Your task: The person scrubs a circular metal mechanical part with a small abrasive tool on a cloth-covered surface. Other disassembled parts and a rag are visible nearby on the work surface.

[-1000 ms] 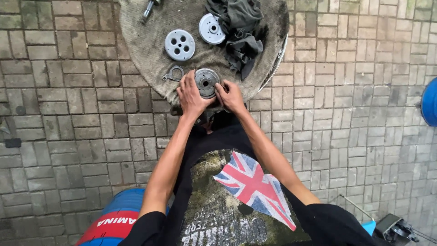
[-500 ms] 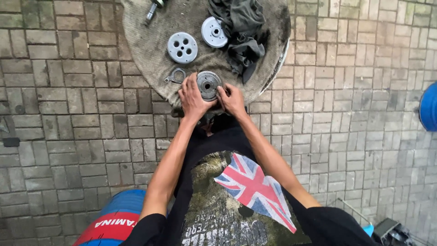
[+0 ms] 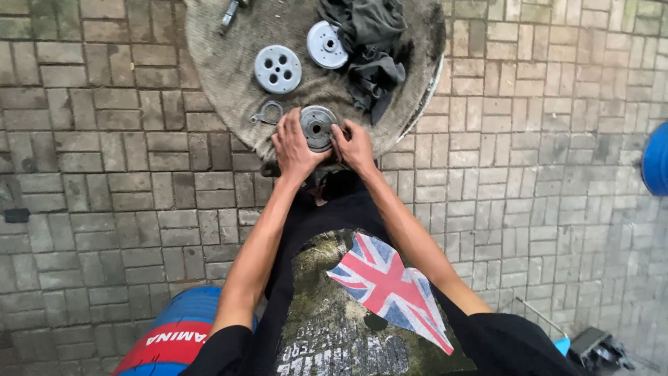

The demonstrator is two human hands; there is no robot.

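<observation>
Two bare hands meet at a dark round metal disc (image 3: 318, 127) with a centre hole and raised concentric rings. It lies flat at the near edge of a round stand covered in coarse grey cloth (image 3: 229, 63).

Left hand (image 3: 296, 146): palm down, fingers curled against the left rim of the disc, gripping it from that side. Right hand (image 3: 355, 145): palm down, fingers bent onto the right rim, gripping the same disc. Both thumbs point inward, toward the near edge of the disc. Whether the disc is lifted off the cloth or rests on it cannot be told from this view.

Just left of the disc, almost touching the left hand's fingers, lies a small bent metal clip (image 3: 266, 113). Farther back on the cloth sit two lighter parts: a pale grey wheel with a ring of holes (image 3: 277, 69) at left, and a white-faced pulley disc (image 3: 327, 44) to its right, well apart from the hands. A crumpled dark rag (image 3: 372, 49) lies to the right, partly touching the white-faced disc. At the far left edge of the cloth a metal tool (image 3: 231, 14) shows, cut off by the frame.

Ground around the stand: grey paving bricks (image 3: 104, 174). Near left, a blue drum with a red band (image 3: 177, 331). At the right frame edge, a blue rounded object (image 3: 655, 159).
</observation>
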